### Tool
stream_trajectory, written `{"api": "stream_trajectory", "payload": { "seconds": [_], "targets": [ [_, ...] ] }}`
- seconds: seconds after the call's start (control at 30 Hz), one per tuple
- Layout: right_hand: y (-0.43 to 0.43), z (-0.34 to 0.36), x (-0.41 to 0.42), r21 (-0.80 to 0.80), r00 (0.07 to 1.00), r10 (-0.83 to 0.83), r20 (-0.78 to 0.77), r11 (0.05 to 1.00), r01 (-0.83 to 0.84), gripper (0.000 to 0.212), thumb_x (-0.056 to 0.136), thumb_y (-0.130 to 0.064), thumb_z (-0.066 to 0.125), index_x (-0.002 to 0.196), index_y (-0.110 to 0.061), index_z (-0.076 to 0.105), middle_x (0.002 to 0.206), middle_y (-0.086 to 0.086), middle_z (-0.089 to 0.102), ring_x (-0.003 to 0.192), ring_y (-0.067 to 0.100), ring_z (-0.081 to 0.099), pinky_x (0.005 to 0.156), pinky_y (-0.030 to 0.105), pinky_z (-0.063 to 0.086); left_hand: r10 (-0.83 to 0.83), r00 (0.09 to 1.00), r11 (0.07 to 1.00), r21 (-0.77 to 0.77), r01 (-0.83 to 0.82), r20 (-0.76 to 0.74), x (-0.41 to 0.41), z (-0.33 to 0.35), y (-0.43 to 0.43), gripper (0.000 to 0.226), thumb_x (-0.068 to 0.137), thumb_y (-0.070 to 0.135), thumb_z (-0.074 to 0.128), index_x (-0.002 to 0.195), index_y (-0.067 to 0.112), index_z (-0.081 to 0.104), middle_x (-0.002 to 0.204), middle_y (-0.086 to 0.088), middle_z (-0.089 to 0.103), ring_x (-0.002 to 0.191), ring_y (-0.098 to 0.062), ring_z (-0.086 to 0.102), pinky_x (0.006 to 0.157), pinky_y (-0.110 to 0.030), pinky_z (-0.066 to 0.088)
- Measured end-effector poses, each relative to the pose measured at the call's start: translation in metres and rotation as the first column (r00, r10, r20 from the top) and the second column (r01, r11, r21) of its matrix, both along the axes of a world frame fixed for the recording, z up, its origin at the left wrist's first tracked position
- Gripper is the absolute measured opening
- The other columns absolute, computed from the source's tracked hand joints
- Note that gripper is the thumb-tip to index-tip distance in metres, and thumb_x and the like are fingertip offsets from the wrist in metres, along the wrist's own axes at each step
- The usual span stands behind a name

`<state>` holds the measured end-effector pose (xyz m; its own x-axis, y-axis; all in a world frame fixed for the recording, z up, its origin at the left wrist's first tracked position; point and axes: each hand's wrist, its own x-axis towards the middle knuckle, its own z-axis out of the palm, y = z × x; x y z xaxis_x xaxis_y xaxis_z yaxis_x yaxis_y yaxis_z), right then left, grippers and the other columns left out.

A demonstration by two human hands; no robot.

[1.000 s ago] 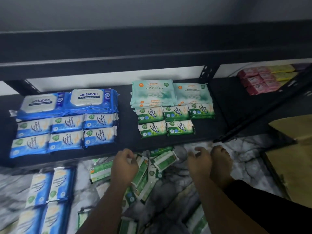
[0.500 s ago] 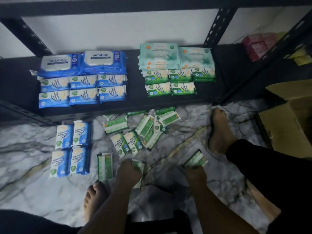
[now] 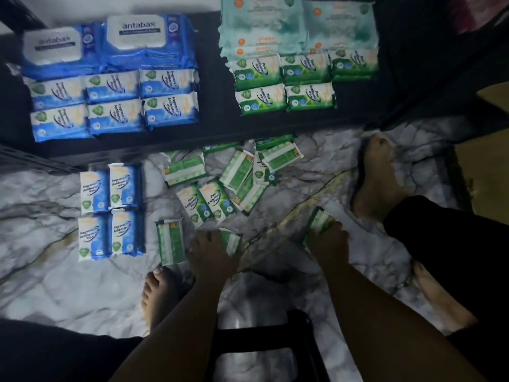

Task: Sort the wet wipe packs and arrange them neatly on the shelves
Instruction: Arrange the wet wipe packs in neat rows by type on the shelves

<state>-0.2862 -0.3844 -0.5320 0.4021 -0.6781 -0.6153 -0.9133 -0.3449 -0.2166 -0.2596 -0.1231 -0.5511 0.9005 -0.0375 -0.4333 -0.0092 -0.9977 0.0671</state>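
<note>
Down low: left grip clasps green pack, right grip second pack; bare marble between.

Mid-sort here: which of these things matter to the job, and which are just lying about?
Job: left hand gripping left green pack; right hand gripping right green pack; loose green packs and blue packs on the floor; shelf.
Lying about: cardboard box; black stool.
</note>
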Motion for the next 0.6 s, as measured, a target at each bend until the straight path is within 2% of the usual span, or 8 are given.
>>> {"api": "stream_trajectory", "payload": {
  "seconds": [0.1,0.17,0.23,0.33,0.4,0.5,0.57,0.6],
  "targets": [
    [0.008,-0.007,0.003,-0.071,0.992,0.123,0.038,0.99,-0.12,0.066,0.088,-0.042,0.068,0.137,-0.008,0.042,0.126,0.022,0.05,0.107,0.046,0.057,0.084,0.047,0.049,0.027,1.0,0.998,-0.065,-0.027,-0.001,0.012,-0.003,-0.007,0.08,0.069,0.075,0.056,0.122,0.015,0.063,0.125,-0.017,0.055,0.111,-0.039,0.052,0.087,-0.048,0.049],
    [0.01,-0.005,0.008,-0.04,0.988,0.146,0.059,0.989,-0.143,0.063,0.087,-0.045,0.069,0.132,-0.009,0.045,0.119,0.021,0.052,0.104,0.047,0.058,0.083,0.047,0.049,0.08,0.997,0.992,-0.1,-0.082,-0.025,0.018,0.001,-0.017,0.079,0.069,0.072,0.058,0.129,0.02,0.06,0.13,-0.014,0.053,0.119,-0.038,0.05,0.095,-0.049,0.048],
    [0.01,0.0,0.011,0.018,0.986,0.161,0.054,0.987,-0.162,0.06,0.086,-0.045,0.069,0.129,-0.01,0.047,0.117,0.02,0.055,0.106,0.046,0.058,0.086,0.047,0.049,0.085,0.992,0.988,-0.122,-0.096,-0.094,0.022,0.006,-0.023,0.079,0.068,0.075,0.059,0.131,0.027,0.058,0.126,-0.008,0.059,0.118,-0.033,0.055,0.098,-0.047,0.047],
    [0.01,0.008,0.01,0.059,0.977,0.206,0.049,0.976,-0.209,0.057,0.086,-0.038,0.071,0.128,-0.006,0.051,0.117,0.02,0.059,0.109,0.043,0.058,0.087,0.044,0.048,0.163,0.972,0.956,-0.216,-0.198,-0.17,0.028,0.016,-0.025,0.068,0.063,0.075,0.061,0.117,0.035,0.061,0.099,0.006,0.071,0.094,-0.02,0.069,0.081,-0.035,0.056],
    [0.011,0.015,0.01,0.099,0.972,0.225,0.071,0.968,-0.231,0.047,0.086,-0.03,0.071,0.122,-0.004,0.056,0.114,0.019,0.063,0.109,0.041,0.06,0.083,0.039,0.05,0.175,0.954,0.919,-0.307,-0.247,-0.243,0.03,0.03,-0.027,0.058,0.064,0.067,0.066,0.113,0.035,0.063,0.093,0.009,0.071,0.087,-0.016,0.069,0.074,-0.027,0.053],
    [0.014,0.032,0.014,0.27,0.99,0.089,0.112,0.956,-0.116,0.04,0.09,-0.023,0.067,0.127,-0.01,0.059,0.119,0.014,0.065,0.113,0.034,0.061,0.085,0.03,0.046,0.207,0.902,0.802,-0.462,-0.378,-0.378,0.03,0.04,-0.021,0.045,0.066,0.054,0.072,0.106,0.033,0.069,0.088,0.011,0.071,0.084,-0.013,0.069,0.075,-0.03,0.056],
    [0.016,0.045,0.018,0.412,0.979,-0.038,0.202,0.91,-0.05,0.033,0.092,-0.014,0.067,0.125,-0.012,0.061,0.12,0.014,0.066,0.106,0.031,0.063,0.085,0.034,0.049,0.231,0.859,0.692,-0.543,-0.475,-0.458,0.035,0.052,-0.018,0.033,0.071,0.04,0.081,0.099,0.024,0.074,0.081,0.006,0.074,0.077,-0.014,0.071,0.073,-0.036,0.06],
    [0.018,0.056,0.02,0.501,0.961,-0.137,0.239,0.865,-0.001,0.024,0.094,-0.01,0.064,0.118,-0.012,0.064,0.113,0.014,0.068,0.097,0.03,0.064,0.083,0.038,0.052,0.247,0.829,0.621,-0.575,-0.533,-0.502,0.038,0.061,-0.017,0.024,0.076,0.03,0.083,0.094,0.017,0.075,0.076,0.003,0.074,0.071,-0.015,0.071,0.07,-0.035,0.06]
  ]
}}
